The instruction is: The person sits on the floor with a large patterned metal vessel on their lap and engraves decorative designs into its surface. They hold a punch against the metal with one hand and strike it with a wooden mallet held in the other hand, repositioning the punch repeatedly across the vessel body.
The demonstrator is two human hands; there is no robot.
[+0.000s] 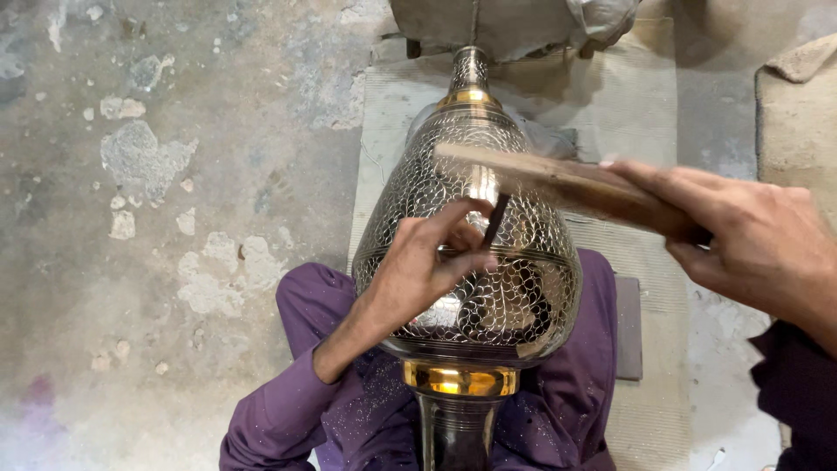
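Lying across the person's lap on purple cloth, a large engraved metal vase [471, 253] points its neck to the far side. The left hand [427, 262] pinches a thin dark chisel [495, 218] between closed fingers, tip on the vase's patterned belly. The right hand [750, 235], curled shut, grips a wooden mallet [558, 179] raised just above the chisel (blurred with motion). Good work here probably means a steady, slightly tilted chisel, light even taps, and the vase braced against the legs.

The person wears loose purple clothing: a long purple sleeve [279, 410] cuffed at the left wrist, flecked with fine pale dust; bare hands.
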